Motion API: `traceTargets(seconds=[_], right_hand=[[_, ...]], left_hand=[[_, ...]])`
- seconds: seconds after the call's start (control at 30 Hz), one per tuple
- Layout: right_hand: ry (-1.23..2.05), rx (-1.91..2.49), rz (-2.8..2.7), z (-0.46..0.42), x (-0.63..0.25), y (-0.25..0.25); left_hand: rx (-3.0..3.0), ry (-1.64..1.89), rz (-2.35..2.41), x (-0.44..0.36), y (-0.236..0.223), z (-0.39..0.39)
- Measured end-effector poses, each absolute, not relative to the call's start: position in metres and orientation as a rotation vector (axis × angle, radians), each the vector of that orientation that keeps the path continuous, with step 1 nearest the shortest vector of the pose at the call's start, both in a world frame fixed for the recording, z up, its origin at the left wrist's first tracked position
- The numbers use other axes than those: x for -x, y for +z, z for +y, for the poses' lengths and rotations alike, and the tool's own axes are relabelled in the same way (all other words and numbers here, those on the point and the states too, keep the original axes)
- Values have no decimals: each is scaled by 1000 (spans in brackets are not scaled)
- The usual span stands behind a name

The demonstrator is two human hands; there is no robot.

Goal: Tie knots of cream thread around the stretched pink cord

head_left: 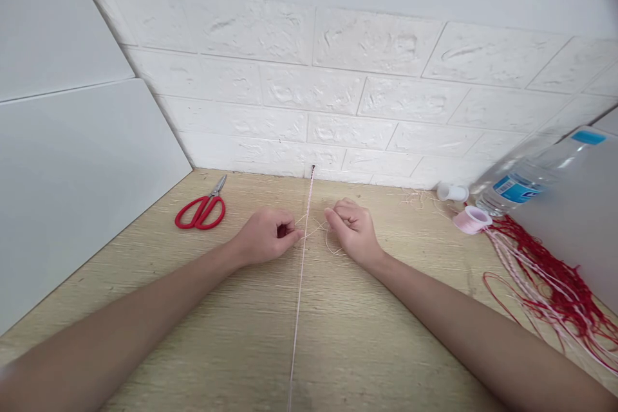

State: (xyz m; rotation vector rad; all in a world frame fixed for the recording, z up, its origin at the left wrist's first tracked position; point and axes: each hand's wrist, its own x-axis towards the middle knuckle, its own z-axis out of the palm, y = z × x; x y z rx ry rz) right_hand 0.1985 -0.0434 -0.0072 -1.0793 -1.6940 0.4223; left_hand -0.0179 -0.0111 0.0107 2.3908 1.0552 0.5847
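A pale pink cord [300, 290] runs taut from a small dark fixing [313, 167] at the foot of the wall toward me. Its far stretch looks braided or knotted. On the left of the cord, my left hand [268, 235] pinches a thin cream thread between thumb and finger. My right hand [355, 228] is closed on the right side, with the same fine thread [333, 250] coming from its fingers in a small loop. Between the two hands the thread crosses at the cord; how exactly it passes around it is too fine to tell.
Red-handled scissors [200, 211] lie at the back left. On the right are a white spool [452, 192], a pink thread spool [472, 219], a water bottle [521, 187] and a heap of red cords [555, 277]. A white brick-patterned wall [338, 90] bounds the wooden table [232, 335].
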Motion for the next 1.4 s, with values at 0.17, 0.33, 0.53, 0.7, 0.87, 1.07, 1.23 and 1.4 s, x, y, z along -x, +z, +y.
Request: traceTargets(seconds=[0.17,0.33,0.53,0.7,0.87,1.07,1.23,1.4], right_hand=[[357,1258,-1827,-39,-193,-8],[333,1314,-1958,-37,-192,-12],[367,1314,-2050,-35,-191,-15],[457,1299,-1980,-35,-192,-13],[735,1258,-1777,-34,-196,-14],[920,1191,-1579,-30,-200,-13],[874,1159,-1510,-36,-201,-9],[548,1007,-1772,-56,-195,-4]], left_hand=[[-2443,567,1003,18,11,-12],[-2457,571,997,18,11,-13],[-2500,564,981,16,10,-13],[-2531,546,977,17,9,-12],[-2543,534,985,18,8,-12],[-2537,526,1001,18,7,-12],[-2537,541,995,18,8,-12],[-2528,572,966,17,9,-13]])
